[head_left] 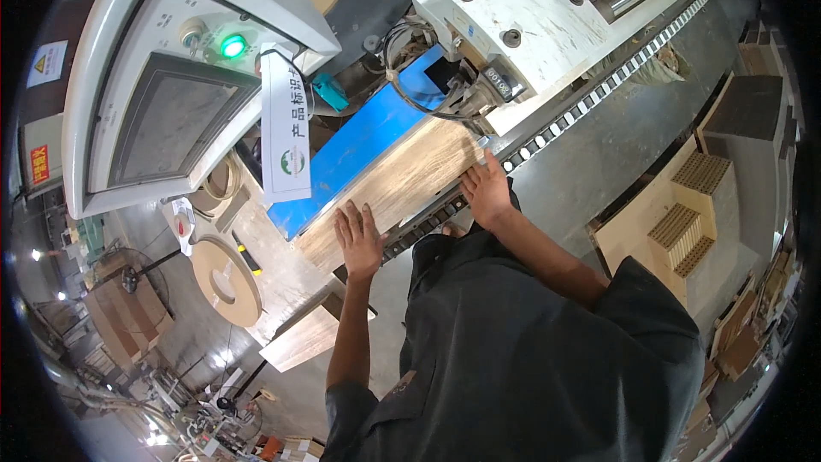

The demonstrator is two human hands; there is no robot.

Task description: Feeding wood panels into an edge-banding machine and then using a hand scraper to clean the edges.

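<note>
A long wood-grain board [398, 180] lies along the blue guide plate [368, 141] of a machine. My left hand [359, 241] rests flat on the board near its near-left end, fingers spread. At the far-right end, my right hand [487, 192] touches the board's edge with its fingers stretched out. Just beyond that end stands the white machine head [530, 26], with a small black counter dial [500, 83] on it. The board's far end reaches to this head, and the exact contact there is hard to make out.
A control panel [175, 120] with a glowing green button [232, 46] stands at left, a hanging tag [285, 128] beside it. A tape roll [224, 281] and a yellow-black knife [248, 258] lie on the bench. A chain conveyor [564, 120] runs alongside. Perforated wooden blocks [682, 235] stand at right.
</note>
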